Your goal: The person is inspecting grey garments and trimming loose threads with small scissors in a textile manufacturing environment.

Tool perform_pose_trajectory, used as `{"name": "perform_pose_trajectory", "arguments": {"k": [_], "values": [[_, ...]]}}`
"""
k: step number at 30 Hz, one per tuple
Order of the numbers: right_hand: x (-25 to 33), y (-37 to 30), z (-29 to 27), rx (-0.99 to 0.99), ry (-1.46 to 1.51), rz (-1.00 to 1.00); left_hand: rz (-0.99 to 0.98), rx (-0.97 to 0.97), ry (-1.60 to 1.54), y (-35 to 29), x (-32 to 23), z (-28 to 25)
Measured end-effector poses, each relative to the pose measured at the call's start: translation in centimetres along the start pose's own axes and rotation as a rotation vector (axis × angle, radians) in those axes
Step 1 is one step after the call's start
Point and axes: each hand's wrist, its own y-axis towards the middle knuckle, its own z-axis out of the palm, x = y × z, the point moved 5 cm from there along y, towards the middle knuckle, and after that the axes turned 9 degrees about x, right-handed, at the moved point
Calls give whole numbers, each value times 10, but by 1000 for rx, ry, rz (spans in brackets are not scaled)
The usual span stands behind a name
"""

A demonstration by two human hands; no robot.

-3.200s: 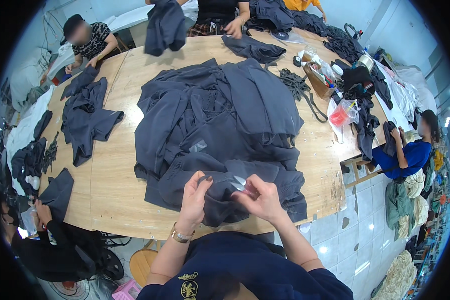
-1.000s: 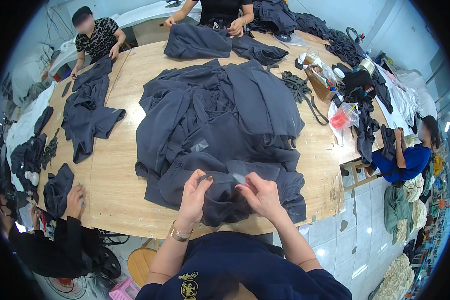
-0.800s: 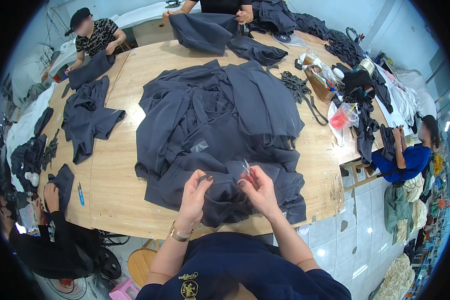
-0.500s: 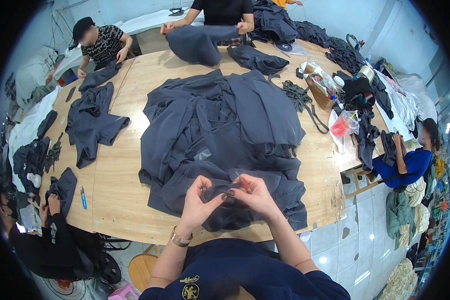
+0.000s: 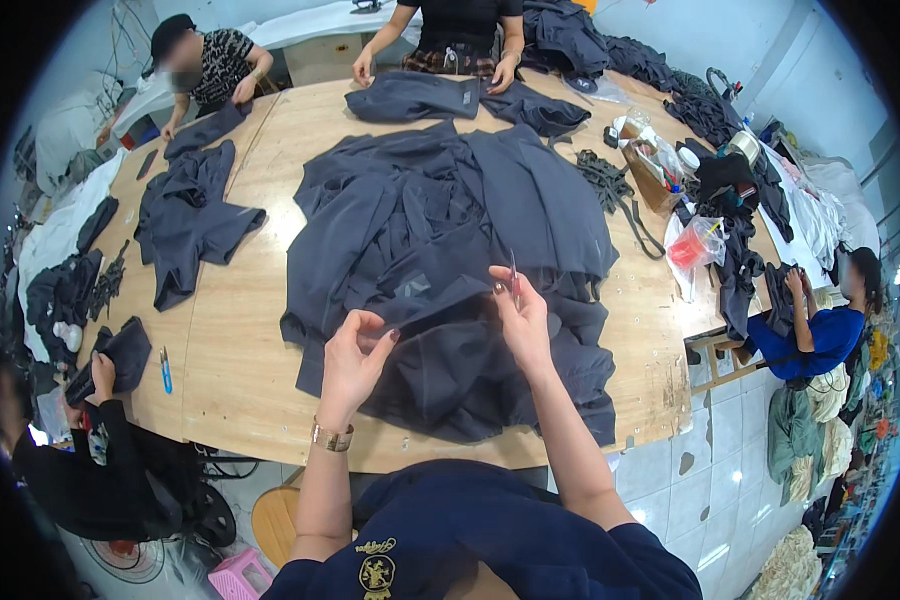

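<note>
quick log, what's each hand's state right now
Left hand: closed, pinching dark grey cloth.
Right hand: closed, holding red-handled snips, cloth at its fingertips.

I watch remotely through the left fisheye on the wearer's head, pitched down yet wide enough to take in the pale blue wall (image 5: 695,40) beyond the pale brown wooden tabletop (image 5: 232,345). The navy cloth shirt (image 5: 460,525) looms nearest, at the lower edge; the bare left hand (image 5: 353,362) and bare right hand (image 5: 522,325) sit close, near centre.
</note>
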Motion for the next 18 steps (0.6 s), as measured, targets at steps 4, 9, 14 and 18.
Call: {"name": "perform_pose_trajectory", "arguments": {"k": [4,9,14,18], "values": [[-23,-15,-1,33,19,2,-44,-16,-46,-15,13,3],[-20,-25,1,71,12,-16,-8,-58,-47,-22,13,6],[-4,-33,15,274,-479,-259,-101,31,-2,-29,2,30],[-8,-45,20,329,-671,-227,-109,86,113,-33,6,46]]}}
